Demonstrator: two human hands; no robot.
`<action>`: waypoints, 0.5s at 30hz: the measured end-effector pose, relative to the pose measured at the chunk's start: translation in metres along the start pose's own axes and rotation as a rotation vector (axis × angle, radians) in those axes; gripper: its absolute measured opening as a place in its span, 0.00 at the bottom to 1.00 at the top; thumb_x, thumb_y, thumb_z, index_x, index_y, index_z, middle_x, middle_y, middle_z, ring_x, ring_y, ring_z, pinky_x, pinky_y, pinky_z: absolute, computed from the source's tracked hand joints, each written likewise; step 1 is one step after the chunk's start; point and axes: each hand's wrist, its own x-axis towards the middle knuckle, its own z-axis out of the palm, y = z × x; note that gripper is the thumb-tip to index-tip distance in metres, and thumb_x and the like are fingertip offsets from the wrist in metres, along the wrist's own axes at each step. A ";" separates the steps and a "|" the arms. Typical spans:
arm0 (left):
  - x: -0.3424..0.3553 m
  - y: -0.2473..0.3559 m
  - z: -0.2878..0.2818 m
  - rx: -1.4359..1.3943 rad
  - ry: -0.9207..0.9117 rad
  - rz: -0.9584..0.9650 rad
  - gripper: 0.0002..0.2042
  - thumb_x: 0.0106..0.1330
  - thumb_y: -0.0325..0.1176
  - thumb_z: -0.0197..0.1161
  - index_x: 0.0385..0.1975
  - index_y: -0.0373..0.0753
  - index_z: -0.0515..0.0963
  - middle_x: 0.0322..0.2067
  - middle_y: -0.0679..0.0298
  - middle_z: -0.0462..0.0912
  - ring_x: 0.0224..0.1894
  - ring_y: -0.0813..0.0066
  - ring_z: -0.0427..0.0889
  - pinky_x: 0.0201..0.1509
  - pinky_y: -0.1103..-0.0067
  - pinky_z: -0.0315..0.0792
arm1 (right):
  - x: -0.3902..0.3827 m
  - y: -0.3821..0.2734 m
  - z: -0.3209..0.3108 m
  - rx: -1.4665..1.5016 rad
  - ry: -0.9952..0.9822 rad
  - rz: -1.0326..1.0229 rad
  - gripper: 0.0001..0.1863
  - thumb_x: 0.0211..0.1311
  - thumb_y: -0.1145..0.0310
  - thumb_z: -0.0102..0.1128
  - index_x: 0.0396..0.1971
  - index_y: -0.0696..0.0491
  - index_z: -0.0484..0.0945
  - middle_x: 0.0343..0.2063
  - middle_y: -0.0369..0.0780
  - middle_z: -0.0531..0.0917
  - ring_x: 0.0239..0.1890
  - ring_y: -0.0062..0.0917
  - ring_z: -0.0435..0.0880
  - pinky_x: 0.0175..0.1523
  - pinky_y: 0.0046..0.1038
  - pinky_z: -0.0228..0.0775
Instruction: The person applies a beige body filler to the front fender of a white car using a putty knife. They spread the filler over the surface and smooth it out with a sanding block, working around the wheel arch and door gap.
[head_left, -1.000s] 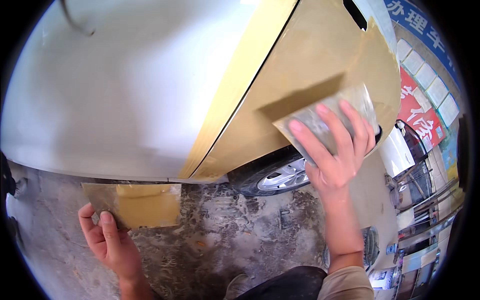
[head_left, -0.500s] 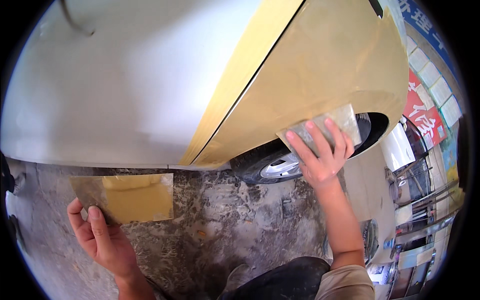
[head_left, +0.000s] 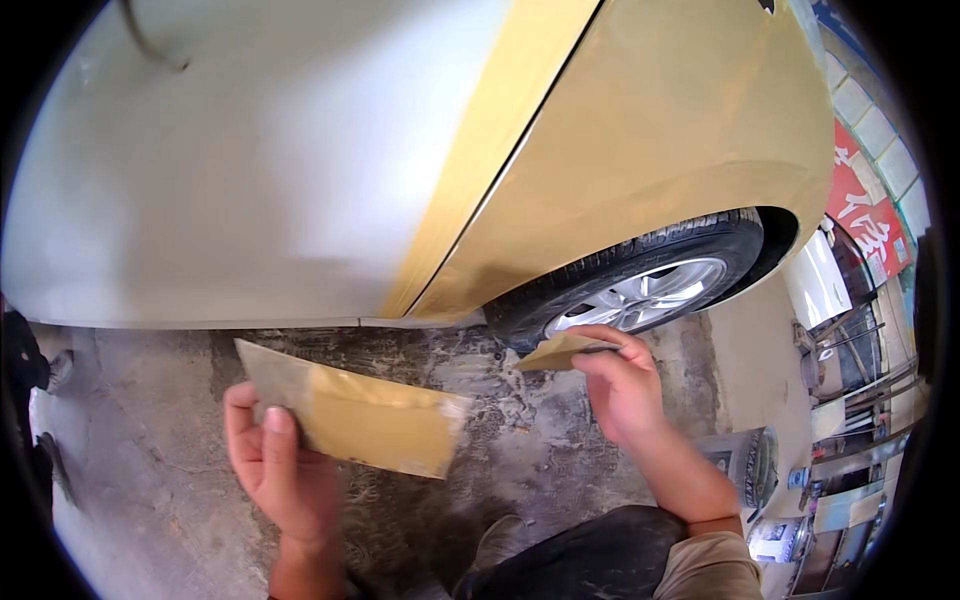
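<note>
My left hand (head_left: pixel 280 470) grips a flat rectangular plate (head_left: pixel 380 425) at its left end; yellow paste coats much of its upper face. Beneath the wheel arch, my right hand (head_left: pixel 625 400) is closed on a flat scraper (head_left: pixel 550 355), seen nearly edge-on with a yellowish face. Both tools are clear of the car body. Above them are a white car door (head_left: pixel 230 170), a pale yellow tape strip (head_left: pixel 480 140) along a dark seam, and a fender (head_left: pixel 660 110) coated in tan filler, with a black tyre (head_left: pixel 520 305) and silver rim below it.
Stained concrete (head_left: pixel 170 440) lies below the car. A dark bucket-like container (head_left: pixel 745 465) stands right of my arm. A white car part (head_left: pixel 815 265), red sign (head_left: pixel 865 225) and long metal pieces line the right side. Dark legs or shoes (head_left: pixel 30 355) show at the far left edge.
My right hand and scraper have come down off the fender and tilted toward the left plate. My left hand has shifted rightward, the plate now tilting down to the right. More of the wheel shows.
</note>
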 end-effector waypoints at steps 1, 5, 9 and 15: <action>-0.002 -0.003 0.003 -0.023 -0.028 -0.025 0.11 0.73 0.28 0.53 0.50 0.34 0.66 0.44 0.58 0.81 0.44 0.73 0.81 0.50 0.77 0.77 | 0.000 -0.001 -0.001 0.148 0.000 0.028 0.18 0.58 0.80 0.51 0.48 0.61 0.79 0.45 0.40 0.84 0.50 0.27 0.80 0.57 0.25 0.67; -0.013 -0.013 0.016 -0.014 -0.006 -0.100 0.10 0.72 0.28 0.54 0.48 0.33 0.66 0.41 0.57 0.81 0.43 0.75 0.82 0.49 0.78 0.77 | 0.000 -0.027 0.021 0.473 -0.078 0.070 0.21 0.63 0.71 0.50 0.56 0.58 0.72 0.52 0.42 0.80 0.53 0.32 0.78 0.58 0.32 0.66; -0.017 -0.019 0.034 -0.036 -0.081 -0.115 0.11 0.72 0.26 0.55 0.49 0.32 0.65 0.41 0.56 0.82 0.42 0.74 0.82 0.51 0.77 0.75 | -0.012 -0.035 0.030 0.513 -0.210 -0.051 0.22 0.68 0.68 0.50 0.62 0.55 0.69 0.59 0.45 0.76 0.65 0.39 0.70 0.67 0.43 0.60; -0.017 -0.018 0.049 0.020 -0.137 -0.137 0.11 0.72 0.25 0.55 0.50 0.35 0.64 0.38 0.59 0.84 0.38 0.83 0.79 0.47 0.82 0.70 | -0.021 -0.027 0.036 0.154 -0.651 -0.396 0.22 0.70 0.72 0.50 0.62 0.57 0.69 0.64 0.52 0.70 0.69 0.53 0.63 0.71 0.53 0.53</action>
